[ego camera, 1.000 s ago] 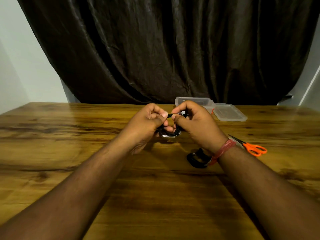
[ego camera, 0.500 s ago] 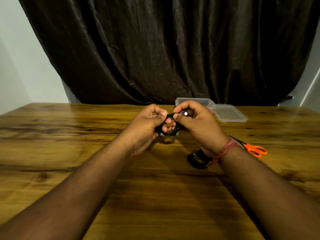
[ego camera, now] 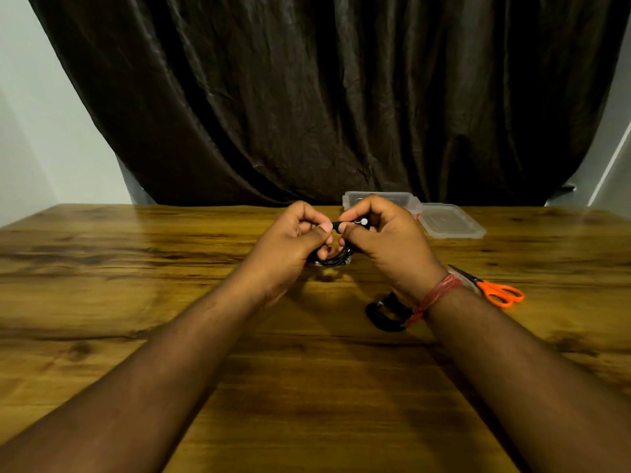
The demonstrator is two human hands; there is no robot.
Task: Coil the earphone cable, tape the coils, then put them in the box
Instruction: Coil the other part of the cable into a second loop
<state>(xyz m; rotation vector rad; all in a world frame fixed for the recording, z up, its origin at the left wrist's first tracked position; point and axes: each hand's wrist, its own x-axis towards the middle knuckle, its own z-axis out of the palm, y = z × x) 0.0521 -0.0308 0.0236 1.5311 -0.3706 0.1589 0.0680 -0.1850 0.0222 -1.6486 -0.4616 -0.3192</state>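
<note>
A small coil of black earphone cable (ego camera: 333, 259) is held between both hands above the middle of the wooden table (ego camera: 136, 268). My left hand (ego camera: 290, 240) pinches its top left, and my right hand (ego camera: 386, 240) pinches its top right, where a small white tip shows. Most of the coil is hidden behind the fingers. The clear plastic box (ego camera: 379, 199) stands at the far edge, just behind my right hand, with its lid (ego camera: 450, 221) lying to its right. A black roll of tape (ego camera: 386, 314) lies on the table beside my right wrist.
Orange-handled scissors (ego camera: 495, 290) lie to the right of my right wrist. A dark curtain (ego camera: 324, 97) hangs behind the table's far edge.
Both hands stay on the coil and have shifted only slightly; the fingers have adjusted their pinch at the coil's top.
</note>
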